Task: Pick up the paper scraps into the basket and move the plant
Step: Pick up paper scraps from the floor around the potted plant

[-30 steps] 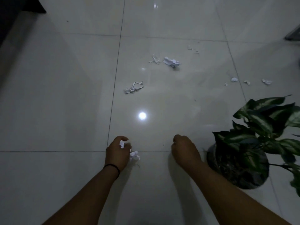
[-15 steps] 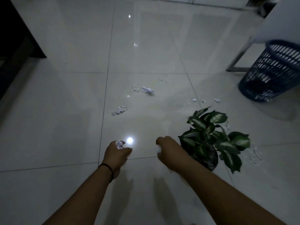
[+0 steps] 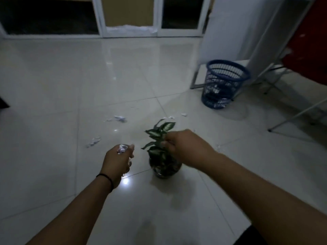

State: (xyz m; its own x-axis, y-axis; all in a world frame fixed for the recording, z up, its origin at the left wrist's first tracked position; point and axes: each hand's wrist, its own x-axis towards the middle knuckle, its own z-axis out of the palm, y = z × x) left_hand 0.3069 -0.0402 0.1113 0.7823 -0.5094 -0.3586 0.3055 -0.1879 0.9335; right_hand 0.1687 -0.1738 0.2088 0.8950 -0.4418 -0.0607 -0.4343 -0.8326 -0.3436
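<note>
A blue lattice basket (image 3: 224, 84) is seen beyond the plant (image 3: 160, 138), whose green leaves are marked white. White scraps (image 3: 120, 118) are scattered on glossy white floor tiles (image 3: 53, 103).

Compared with one second ago, both hands are raised off the floor tiles (image 3: 70, 85). The right hand (image 3: 184, 147) now sits in front of the plant (image 3: 159, 138) leaves instead of left of the pot. The basket (image 3: 224, 84) now appears whole at upper right, having first entered view half a second ago.
</note>
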